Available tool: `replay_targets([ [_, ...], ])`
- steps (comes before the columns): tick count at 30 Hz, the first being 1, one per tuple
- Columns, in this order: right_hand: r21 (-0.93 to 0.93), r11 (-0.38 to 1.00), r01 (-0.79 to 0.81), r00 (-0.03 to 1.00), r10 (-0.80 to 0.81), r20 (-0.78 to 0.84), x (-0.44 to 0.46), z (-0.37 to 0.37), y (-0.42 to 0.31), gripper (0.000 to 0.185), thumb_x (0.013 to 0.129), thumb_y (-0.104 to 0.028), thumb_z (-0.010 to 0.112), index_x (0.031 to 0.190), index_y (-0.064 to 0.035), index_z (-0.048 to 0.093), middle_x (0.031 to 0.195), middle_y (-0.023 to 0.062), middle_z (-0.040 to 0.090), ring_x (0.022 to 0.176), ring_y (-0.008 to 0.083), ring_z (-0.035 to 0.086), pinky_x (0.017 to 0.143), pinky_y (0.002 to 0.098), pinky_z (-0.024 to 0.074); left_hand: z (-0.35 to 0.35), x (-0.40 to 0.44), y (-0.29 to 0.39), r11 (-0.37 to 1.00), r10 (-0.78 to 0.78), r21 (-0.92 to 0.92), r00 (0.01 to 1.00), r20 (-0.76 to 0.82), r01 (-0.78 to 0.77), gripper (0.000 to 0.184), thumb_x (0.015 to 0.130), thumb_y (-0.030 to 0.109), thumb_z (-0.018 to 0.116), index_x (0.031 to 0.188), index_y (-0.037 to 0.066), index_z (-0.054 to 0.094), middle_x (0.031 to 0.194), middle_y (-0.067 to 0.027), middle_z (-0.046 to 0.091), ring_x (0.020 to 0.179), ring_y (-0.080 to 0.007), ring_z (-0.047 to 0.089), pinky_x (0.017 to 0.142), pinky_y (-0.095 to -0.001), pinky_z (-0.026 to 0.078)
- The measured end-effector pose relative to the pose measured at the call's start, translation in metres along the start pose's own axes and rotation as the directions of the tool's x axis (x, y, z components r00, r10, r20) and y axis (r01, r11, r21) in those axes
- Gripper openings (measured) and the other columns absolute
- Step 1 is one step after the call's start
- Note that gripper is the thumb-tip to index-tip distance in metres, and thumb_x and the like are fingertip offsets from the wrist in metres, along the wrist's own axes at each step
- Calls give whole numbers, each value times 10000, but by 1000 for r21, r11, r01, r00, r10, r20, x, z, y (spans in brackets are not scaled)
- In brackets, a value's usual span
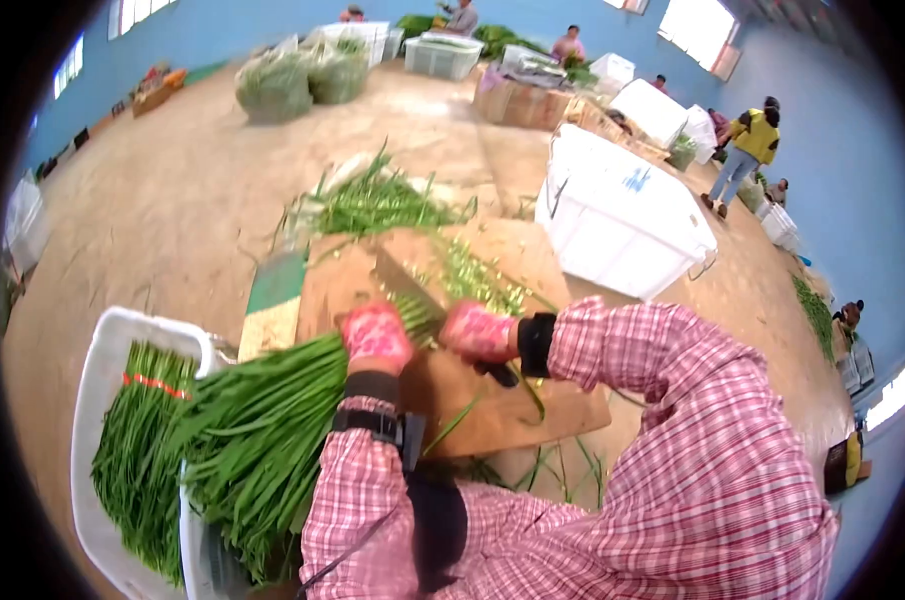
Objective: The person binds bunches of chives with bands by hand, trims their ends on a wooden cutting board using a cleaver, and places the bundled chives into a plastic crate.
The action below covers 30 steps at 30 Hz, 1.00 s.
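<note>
My left hand (377, 335), in a pink patterned glove, is closed around a thick bunch of garlic chives (268, 415). Their leaves spread left over the white crate, and the stem ends lie on a wooden board (508, 408). In the same kind of glove, my right hand (476, 331) grips a knife (407, 281). Its broad blade points up and left, beside the stem ends; whether it touches them I cannot tell. Short pale stem pieces (473, 275) lie scattered on the board past my right hand.
To the left, a white crate (98, 440) holds a chive bundle tied with a red band (158, 385). Loose green trimmings (383, 203) are heaped beyond the board. An overturned-looking white tub (623, 210) stands at right. A person in a yellow vest (756, 140) is farther back, among other people and crates.
</note>
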State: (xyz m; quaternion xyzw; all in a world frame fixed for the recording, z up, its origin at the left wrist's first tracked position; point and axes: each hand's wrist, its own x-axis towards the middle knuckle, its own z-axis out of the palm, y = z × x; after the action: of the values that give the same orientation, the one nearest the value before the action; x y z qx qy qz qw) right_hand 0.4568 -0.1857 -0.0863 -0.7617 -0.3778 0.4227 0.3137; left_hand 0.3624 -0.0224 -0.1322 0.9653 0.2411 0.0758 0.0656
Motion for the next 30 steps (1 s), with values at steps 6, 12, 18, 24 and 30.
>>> replay_targets([
  [6, -667, 696, 266, 964, -184, 192, 3, 3, 10, 204, 844, -84, 616, 662, 7, 634, 547, 101, 584, 518, 167, 631, 469, 323, 505, -20, -8, 3, 998, -25, 63, 994, 110, 18, 408, 671, 411, 808, 965, 143, 716, 1001, -96, 727, 955, -277, 697, 852, -447, 459],
  [12, -361, 900, 242, 962, -174, 212, 46, -2, 39, 299, 930, -169, 567, 674, -14, 568, 588, 102, 564, 476, 195, 585, 416, 341, 481, -27, -9, 5, 998, -29, 59, 989, 148, 20, 456, 686, 418, 798, 1032, 139, 700, 1000, -109, 728, 985, -272, 691, 906, -467, 463],
  [18, -593, 730, 341, 932, -345, 112, 57, 8, 29, 182, 759, -135, 647, 623, -19, 613, 552, 113, 567, 500, 245, 600, 463, 364, 483, -19, -7, 0, 999, -36, 37, 985, 171, 31, 511, 675, 437, 810, 1058, 121, 689, 1005, -108, 726, 989, -279, 689, 902, -459, 474],
  [24, -907, 95, 411, 758, -588, 282, 71, 5, 46, 162, 562, -195, 741, 603, -57, 667, 571, 108, 594, 568, 286, 615, 527, 376, 484, -26, -2, 1, 996, -78, 55, 962, 261, 66, 670, 603, 524, 853, 1111, 122, 683, 1082, -92, 720, 1029, -265, 684, 906, -440, 482],
  [30, -866, 80, 494, 819, -376, 433, 68, -12, 7, 142, 632, -193, 734, 644, -54, 709, 623, 107, 652, 620, 270, 670, 581, 372, 523, -22, 1, -1, 993, -109, 80, 954, 280, 90, 745, 631, 456, 849, 1237, 97, 607, 1160, -111, 693, 1095, -302, 654, 929, -484, 478],
])
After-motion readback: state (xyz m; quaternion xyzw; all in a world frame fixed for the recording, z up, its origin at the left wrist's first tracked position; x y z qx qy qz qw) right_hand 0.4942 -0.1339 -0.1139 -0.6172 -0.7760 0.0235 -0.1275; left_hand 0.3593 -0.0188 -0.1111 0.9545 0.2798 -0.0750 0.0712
